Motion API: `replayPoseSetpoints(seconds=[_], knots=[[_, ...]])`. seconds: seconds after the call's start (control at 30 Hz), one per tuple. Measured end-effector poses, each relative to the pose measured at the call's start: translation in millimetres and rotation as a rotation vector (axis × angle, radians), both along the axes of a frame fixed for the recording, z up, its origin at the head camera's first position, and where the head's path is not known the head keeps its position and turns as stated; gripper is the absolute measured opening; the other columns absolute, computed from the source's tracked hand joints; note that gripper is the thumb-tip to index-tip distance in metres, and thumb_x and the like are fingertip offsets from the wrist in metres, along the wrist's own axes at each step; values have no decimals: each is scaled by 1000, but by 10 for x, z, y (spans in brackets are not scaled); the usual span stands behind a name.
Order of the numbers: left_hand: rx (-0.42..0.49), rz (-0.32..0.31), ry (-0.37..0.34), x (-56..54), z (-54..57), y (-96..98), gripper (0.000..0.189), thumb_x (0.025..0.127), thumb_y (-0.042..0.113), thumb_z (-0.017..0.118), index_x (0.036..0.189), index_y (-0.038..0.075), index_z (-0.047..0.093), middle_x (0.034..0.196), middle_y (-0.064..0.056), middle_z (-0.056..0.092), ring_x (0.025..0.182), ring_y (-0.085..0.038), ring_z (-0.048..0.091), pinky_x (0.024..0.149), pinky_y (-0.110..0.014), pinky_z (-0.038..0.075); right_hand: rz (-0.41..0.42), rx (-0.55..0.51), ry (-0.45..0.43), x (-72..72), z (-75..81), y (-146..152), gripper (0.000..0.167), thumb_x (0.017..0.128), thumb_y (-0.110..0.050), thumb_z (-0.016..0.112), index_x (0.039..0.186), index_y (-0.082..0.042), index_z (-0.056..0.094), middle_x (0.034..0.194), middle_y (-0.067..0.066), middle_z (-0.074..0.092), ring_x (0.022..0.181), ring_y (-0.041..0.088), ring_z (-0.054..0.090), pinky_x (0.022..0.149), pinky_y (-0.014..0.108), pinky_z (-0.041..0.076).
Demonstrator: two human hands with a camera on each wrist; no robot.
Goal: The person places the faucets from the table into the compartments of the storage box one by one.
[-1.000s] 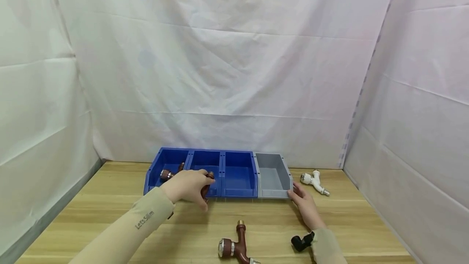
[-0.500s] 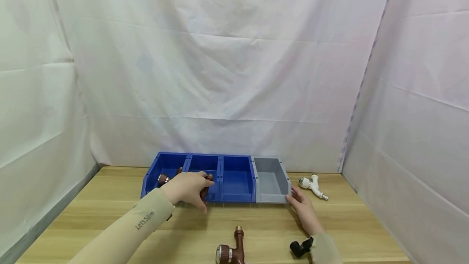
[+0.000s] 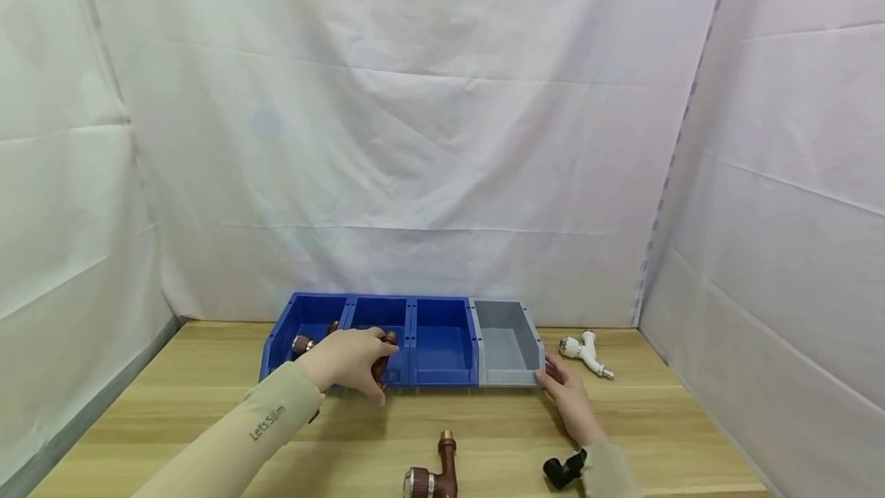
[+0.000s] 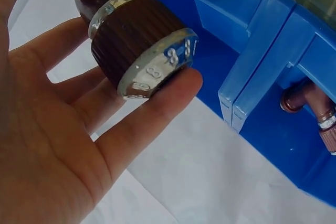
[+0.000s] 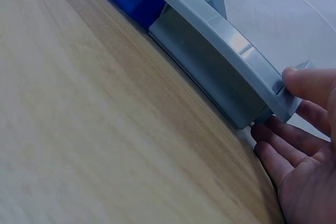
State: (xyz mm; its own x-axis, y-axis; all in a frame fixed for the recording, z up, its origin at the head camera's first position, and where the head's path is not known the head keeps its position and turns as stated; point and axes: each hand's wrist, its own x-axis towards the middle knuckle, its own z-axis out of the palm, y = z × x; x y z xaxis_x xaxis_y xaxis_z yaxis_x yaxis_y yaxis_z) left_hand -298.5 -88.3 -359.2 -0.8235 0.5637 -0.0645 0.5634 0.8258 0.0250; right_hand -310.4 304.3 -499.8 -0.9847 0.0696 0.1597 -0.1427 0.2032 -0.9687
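Altogether, three blue bins (image 3: 442, 348) and, at the right end, one grey bin (image 3: 508, 376) stand side by side across the lower middle of the head view: four in all, of smooth plastic, boxy with a low front. The left hand (image 3: 349, 363), left of centre, grips a brown tap (image 3: 382, 366) between fingers and thumb at the front of the second bin from the left; whether tap and bin touch is hidden. Up close in the left wrist view, this tap has a thick round knob (image 4: 134, 35), its brown side ribbed, its silvery face bearing raised, shiny characters, and a fingertip reaches the edge of that face. A second tap (image 3: 303, 343), also brown, lies in the leftmost bin, partly covered by the hand. A third tap (image 3: 448, 475), the last of three brown ones, lies at bottom centre, its brassy end pointing up the frame. One white tap (image 3: 586, 352), forked in shape, lies right of the grey bin. The right hand (image 3: 568, 406) pinches the grey bin's front right corner, thumb on top, other fingers below. One black, elbow-shaped piece (image 3: 563, 471) sits at lower right, beside the right cuff. The table (image 3: 484, 425) is streaked wood, with creased white cloth (image 3: 415, 137) hanging on three sides.
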Motion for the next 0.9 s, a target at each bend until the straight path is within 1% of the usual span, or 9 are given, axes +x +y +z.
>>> replayPoseSetpoints(seconds=[0.2, 0.33, 0.43, 0.57, 0.63, 0.67, 0.9], knots=[[16, 5, -16, 11, -23, -7, 85, 64, 58, 83, 137, 22, 58, 142, -8, 49, 118, -29, 55, 92, -48, 49, 4, 18, -9, 16, -8, -6, 53, 99, -18, 57, 146, 0, 38, 143, 27, 43, 131, 34, 41, 95, 25, 41], [7, 10, -6, -11, 6, 8, 85, 65, 58, 83, 137, 22, 58, 141, -8, 50, 118, -29, 55, 94, -49, 47, -3, 28, -1, 6, 6, 3, 54, 98, -17, 57, 145, 1, 38, 142, 27, 44, 129, 34, 42, 92, 20, 41], [1, 13, 3, -34, 46, 20, 84, 65, 58, 83, 137, 22, 58, 140, -8, 51, 119, -29, 55, 95, -49, 47, -6, 30, 3, -9, 26, 13, 54, 98, -16, 57, 145, 1, 38, 142, 27, 44, 130, 34, 42, 93, 21, 42], [-4, 8, 8, -69, 62, 19, 84, 65, 57, 83, 137, 22, 58, 140, -7, 52, 118, -27, 56, 94, -48, 48, 2, 27, 0, -20, 45, 14, 53, 99, -16, 57, 146, 1, 38, 143, 28, 43, 131, 35, 41, 101, 32, 41], [-4, 9, 7, -80, 54, 15, 84, 66, 57, 83, 137, 22, 58, 139, -7, 52, 117, -26, 56, 94, -48, 48, 5, 23, -4, -19, 46, 10, 54, 99, -16, 57, 146, 1, 38, 143, 27, 43, 131, 35, 41, 101, 33, 40], [-3, 10, 5, -81, 50, 15, 84, 66, 57, 83, 137, 22, 58, 139, -7, 52, 116, -26, 57, 93, -48, 48, 4, 25, -6, -16, 44, 9, 54, 99, -17, 57, 146, 1, 38, 143, 27, 43, 131, 35, 41, 103, 36, 39], [1, 15, -3, -90, 51, 18, 84, 66, 57, 83, 137, 21, 58, 139, -7, 52, 114, -26, 57, 92, -48, 49, 4, 21, -19, -5, 33, 10, 55, 99, -18, 57, 146, 1, 37, 144, 26, 42, 132, 33, 40, 101, 31, 39]])
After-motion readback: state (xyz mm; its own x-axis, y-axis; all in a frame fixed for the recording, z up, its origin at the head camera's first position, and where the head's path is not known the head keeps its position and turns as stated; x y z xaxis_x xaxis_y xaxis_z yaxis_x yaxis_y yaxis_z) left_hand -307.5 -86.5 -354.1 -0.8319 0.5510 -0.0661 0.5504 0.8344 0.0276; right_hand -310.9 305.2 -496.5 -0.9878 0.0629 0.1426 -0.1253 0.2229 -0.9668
